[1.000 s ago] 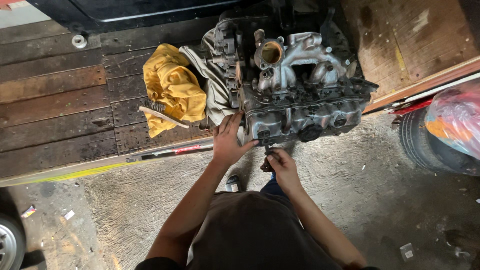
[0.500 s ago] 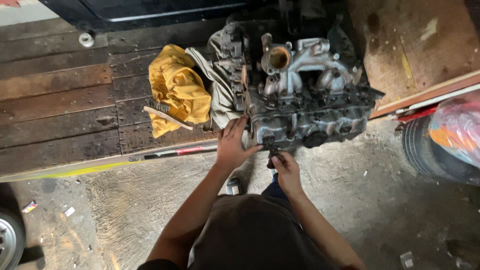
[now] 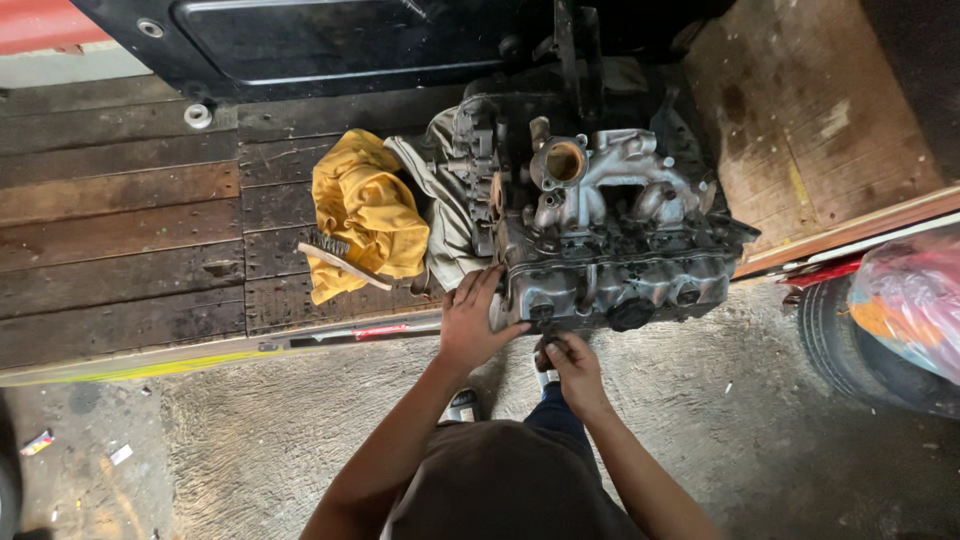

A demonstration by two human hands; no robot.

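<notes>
Both hands (image 3: 520,340) pressed against engine (image 3: 600,235).

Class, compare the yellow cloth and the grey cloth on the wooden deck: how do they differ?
The yellow cloth lies crumpled in the open with a wire brush on it; the grey cloth is tucked against the engine, partly hidden. The yellow cloth is bright, the grey cloth dull. Both rest on the wooden deck.

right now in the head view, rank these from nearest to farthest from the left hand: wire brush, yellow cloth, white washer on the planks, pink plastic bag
1. wire brush, just left of the left hand, lying on the cloth
2. yellow cloth, left and a bit farther up; close to the brush
3. white washer, far upper left on the planks
4. pink plastic bag, far right edge
</notes>
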